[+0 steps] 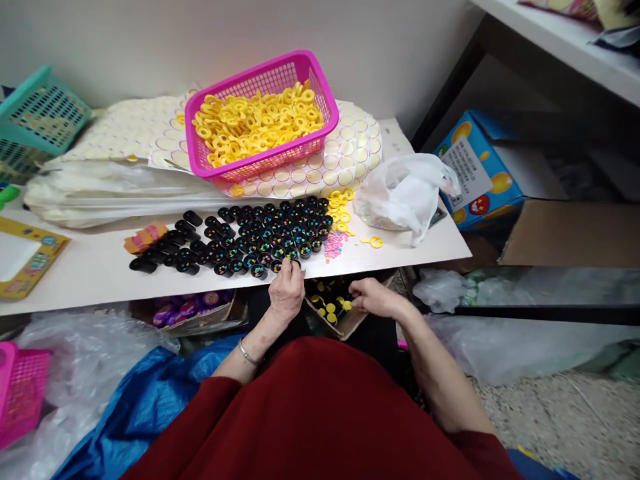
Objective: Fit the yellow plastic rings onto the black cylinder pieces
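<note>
My left hand (287,290) is closed, its fingertips on a small black cup (296,263) at the table's front edge. Several more black cups (265,233) stand packed in rows around it, many with bits of blue, yellow and pink inside. Over an open cardboard box (345,332) below the edge, my right hand (375,298) has its fingers drawn together; what they hold, if anything, I cannot make out. Inside that box lie dark pieces and yellow round pieces (331,318). Beside the cups are a small heap of pink beads (334,247) and yellow ring-ended wands (343,210).
A pink basket (260,172) full of yellow wands stands at the back. To its right is a white plastic bag (400,193), then a blue carton (475,163). Leftward are a yellow box (37,270) and a teal basket (55,127). Purple packets (187,308) fill a box below.
</note>
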`<state>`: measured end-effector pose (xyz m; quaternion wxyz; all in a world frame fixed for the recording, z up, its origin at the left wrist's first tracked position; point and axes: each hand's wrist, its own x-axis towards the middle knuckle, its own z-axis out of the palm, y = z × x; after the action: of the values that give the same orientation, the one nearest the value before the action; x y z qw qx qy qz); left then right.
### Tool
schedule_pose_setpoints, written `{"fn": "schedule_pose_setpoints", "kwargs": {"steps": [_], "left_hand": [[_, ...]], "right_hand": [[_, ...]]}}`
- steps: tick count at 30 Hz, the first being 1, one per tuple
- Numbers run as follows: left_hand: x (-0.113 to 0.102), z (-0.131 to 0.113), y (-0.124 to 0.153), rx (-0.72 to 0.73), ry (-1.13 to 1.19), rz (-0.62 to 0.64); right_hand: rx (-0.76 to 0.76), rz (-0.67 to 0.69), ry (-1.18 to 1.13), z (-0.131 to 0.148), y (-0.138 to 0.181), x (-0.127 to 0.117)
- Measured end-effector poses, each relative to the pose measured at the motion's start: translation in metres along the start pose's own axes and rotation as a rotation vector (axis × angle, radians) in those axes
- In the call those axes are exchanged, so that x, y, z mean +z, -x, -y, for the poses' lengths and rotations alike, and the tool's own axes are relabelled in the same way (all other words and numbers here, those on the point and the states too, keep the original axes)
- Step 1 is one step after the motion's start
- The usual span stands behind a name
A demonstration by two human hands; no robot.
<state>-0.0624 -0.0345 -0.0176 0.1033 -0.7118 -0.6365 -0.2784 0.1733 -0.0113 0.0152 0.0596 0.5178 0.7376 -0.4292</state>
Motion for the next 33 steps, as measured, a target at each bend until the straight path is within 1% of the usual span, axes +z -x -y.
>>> {"fn": "schedule_pose_setpoints", "kwargs": {"steps": [1, 2, 3, 4, 5, 6, 7, 8, 11, 14, 17, 20, 24, 27, 29, 31, 33], "left_hand": [[0.000, 0.000, 0.000, 0.031, -0.017, -0.024], [0.001, 0.001, -0.001, 0.066, -0.039, -0.053], [0.001, 0.001, -0.001, 0.104, -0.057, -0.084], [0.001, 0.001, -0.001, 0.145, -0.064, -0.111], [0.000, 0.000, -0.001, 0.180, -0.057, -0.135], [0.000, -0.001, -0.001, 0.210, -0.037, -0.155], [-0.001, -0.002, 0.000, 0.232, -0.005, -0.166], [-0.002, -0.003, 0.000, 0.246, 0.035, -0.168], [-0.003, -0.010, 0.000, 0.259, 0.167, -0.129], [-0.002, -0.018, -0.002, 0.227, 0.278, -0.068], [0.003, -0.023, -0.007, 0.152, 0.370, -0.031], [0.008, -0.025, -0.010, 0.080, 0.456, -0.014], [0.012, -0.023, -0.009, 0.036, 0.527, 0.013], [0.011, -0.022, -0.007, 0.005, 0.544, 0.038], [0.011, -0.022, -0.008, -0.016, 0.550, 0.062], [0.011, -0.023, -0.010, -0.023, 0.567, 0.093], [0.012, -0.025, -0.013, -0.015, 0.597, 0.128]], "right_hand": [[-0.060, -0.059, -0.146, -0.003, 0.003, -0.009], [-0.103, -0.150, -0.234, -0.006, 0.002, -0.017], [-0.129, -0.299, -0.253, -0.009, -0.001, -0.024], [-0.143, -0.477, -0.225, -0.012, -0.008, -0.030], [-0.146, -0.628, -0.189, -0.013, -0.017, -0.034], [-0.151, -0.721, -0.162, -0.014, -0.026, -0.036], [-0.162, -0.777, -0.143, -0.014, -0.036, -0.036], [-0.179, -0.805, -0.131, -0.013, -0.045, -0.034], [-0.274, -0.802, -0.121, -0.007, -0.061, -0.023], [-0.365, -0.766, -0.138, 0.003, -0.063, -0.011], [-0.393, -0.739, -0.136, 0.011, -0.061, -0.003], [-0.398, -0.722, -0.065, 0.019, -0.059, 0.001], [-0.368, -0.697, 0.148, 0.031, -0.060, 0.004], [-0.327, -0.702, 0.280, 0.037, -0.059, 0.008], [-0.304, -0.734, 0.265, 0.035, -0.056, 0.009], [-0.271, -0.792, 0.171, 0.026, -0.048, 0.007], [-0.206, -0.851, 0.062, 0.013, -0.038, 0.002]]}}
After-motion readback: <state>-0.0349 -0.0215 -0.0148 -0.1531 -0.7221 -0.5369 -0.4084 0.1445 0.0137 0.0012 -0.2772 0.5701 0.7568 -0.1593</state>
